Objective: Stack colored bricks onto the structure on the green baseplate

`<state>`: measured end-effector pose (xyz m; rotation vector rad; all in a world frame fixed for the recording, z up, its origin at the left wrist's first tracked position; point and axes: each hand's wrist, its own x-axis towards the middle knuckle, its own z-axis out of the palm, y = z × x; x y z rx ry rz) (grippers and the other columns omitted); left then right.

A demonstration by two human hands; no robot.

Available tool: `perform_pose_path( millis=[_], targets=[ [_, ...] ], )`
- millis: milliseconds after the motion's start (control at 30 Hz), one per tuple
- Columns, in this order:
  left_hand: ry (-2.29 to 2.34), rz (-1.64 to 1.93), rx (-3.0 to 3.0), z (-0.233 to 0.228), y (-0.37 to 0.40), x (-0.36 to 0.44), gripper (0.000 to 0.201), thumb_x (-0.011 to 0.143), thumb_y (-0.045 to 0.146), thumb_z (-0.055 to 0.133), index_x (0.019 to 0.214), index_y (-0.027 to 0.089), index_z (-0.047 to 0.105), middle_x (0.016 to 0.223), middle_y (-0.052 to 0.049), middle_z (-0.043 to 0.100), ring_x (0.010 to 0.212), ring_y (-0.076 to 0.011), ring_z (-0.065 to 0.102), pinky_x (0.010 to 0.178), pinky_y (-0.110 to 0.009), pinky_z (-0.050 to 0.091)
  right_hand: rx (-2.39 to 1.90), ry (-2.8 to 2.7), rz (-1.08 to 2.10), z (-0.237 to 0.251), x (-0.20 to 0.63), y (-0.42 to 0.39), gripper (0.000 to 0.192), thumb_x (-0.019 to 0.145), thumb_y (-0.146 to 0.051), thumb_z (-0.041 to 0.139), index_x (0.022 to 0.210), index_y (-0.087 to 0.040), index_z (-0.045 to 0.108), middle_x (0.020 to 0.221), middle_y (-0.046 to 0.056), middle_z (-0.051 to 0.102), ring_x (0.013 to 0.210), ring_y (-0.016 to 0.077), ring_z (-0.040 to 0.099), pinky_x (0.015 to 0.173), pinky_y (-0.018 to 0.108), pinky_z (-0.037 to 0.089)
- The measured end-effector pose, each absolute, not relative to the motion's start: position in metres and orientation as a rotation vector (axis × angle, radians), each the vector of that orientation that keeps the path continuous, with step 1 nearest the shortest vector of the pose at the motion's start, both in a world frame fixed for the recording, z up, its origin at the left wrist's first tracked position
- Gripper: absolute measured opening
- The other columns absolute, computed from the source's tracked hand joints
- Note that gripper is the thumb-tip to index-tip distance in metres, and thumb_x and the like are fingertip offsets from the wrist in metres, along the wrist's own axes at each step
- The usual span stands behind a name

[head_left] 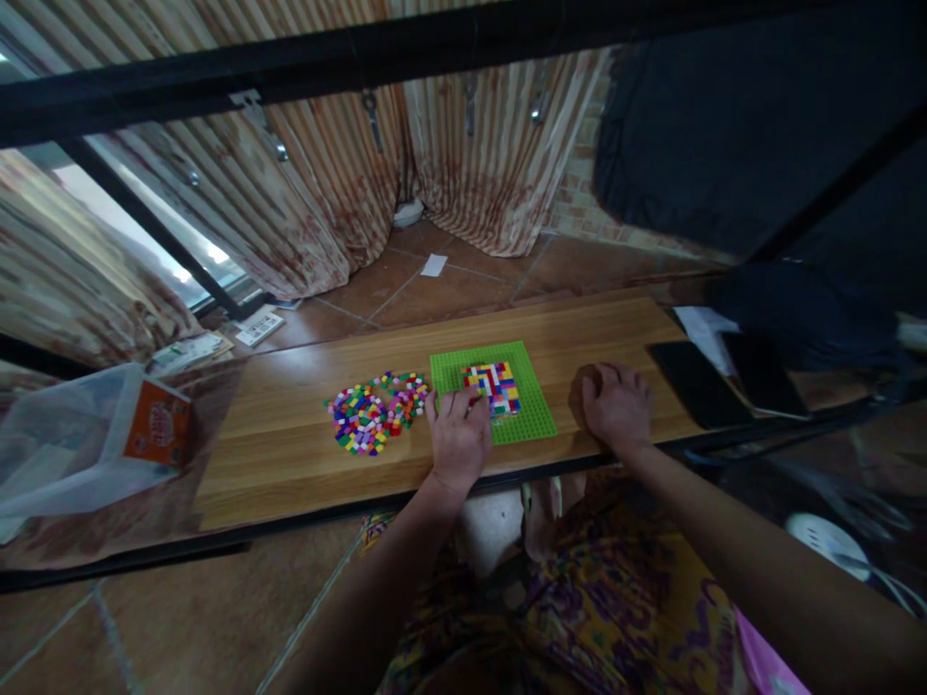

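A green studded baseplate (pixel 534 405) lies on the wooden table. On it stands a block of small multicoloured toy bricks (pixel 501 386). My left hand (pixel 460 436) is over the plate's left edge, its fingers bent down at the near left side of the bricks. Its thumb and index finger come close together, and whatever is between them is hidden. To its left lies a loose pile of small coloured bricks (pixel 360 417). My right hand (pixel 619 405) rests on the tabletop to the right of the plate, thumb apart from the loosely bent fingers, holding nothing I can see.
A clear plastic bin (pixel 72 444) with an orange label stands left of the wooden table (pixel 282 473). Dark flat objects, one a tablet-like slab (pixel 699 384), lie at the right end with white paper (pixel 701 333). A black bar (pixel 406 53) crosses overhead.
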<state>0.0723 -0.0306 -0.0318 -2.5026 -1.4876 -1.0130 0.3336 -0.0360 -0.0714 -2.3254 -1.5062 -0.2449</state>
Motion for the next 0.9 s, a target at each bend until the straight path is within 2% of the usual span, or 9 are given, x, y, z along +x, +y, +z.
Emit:
perform_pose_path(
  millis=[233,433,733,900],
  targets=[
    [-1.551,-0.966,-2.547,-0.027,-0.032,0.069,0.017,0.091,0.024,0.054,0.100,0.027,0.069,0.111,-0.003,0.068,0.102,-0.0237,0.058,0.103,-0.053,0.032,-2.347,-1.501,-0.218,-0.067,0.331,-0.037,0.047,0.093,-0.039,0.038,0.124,-0.012,0.060,0.126,0.019,0.058,0.110,0.0318,0.049,0.092,0.045,0.037],
    [-1.727,-1.130,-2.445,-0.019,-0.042,0.043,0.029,0.090,0.020,0.051,0.116,0.024,0.064,0.116,-0.008,0.065,0.109,-0.0238,0.056,0.096,-0.043,0.041,-2.325,-1.513,-0.253,-0.070,0.333,-0.037,0.047,0.092,-0.038,0.038,0.123,-0.011,0.061,0.125,0.019,0.059,0.110,0.0324,0.049,0.092,0.046,0.037],
    [-2.032,-1.085,-2.071,-0.038,-0.060,-0.050,0.021,0.085,0.021,0.054,0.101,0.023,0.067,0.110,-0.009,0.067,0.103,-0.0257,0.060,0.092,-0.043,0.042,-2.349,-1.522,-0.255,-0.074,0.336,-0.037,0.049,0.092,-0.041,0.038,0.123,-0.011,0.061,0.125,0.019,0.059,0.108,0.0339,0.051,0.088,0.046,0.038],
    [-2.065,-0.982,-2.053,-0.041,-0.062,-0.058,0.022,0.083,0.021,0.057,0.101,0.025,0.068,0.114,-0.008,0.066,0.104,-0.0264,0.058,0.094,-0.044,0.041,-2.297,-1.541,-0.251,-0.075,0.338,-0.038,0.050,0.091,-0.040,0.039,0.123,-0.009,0.062,0.123,0.024,0.059,0.108,0.0384,0.051,0.086,0.049,0.039]
  ],
)
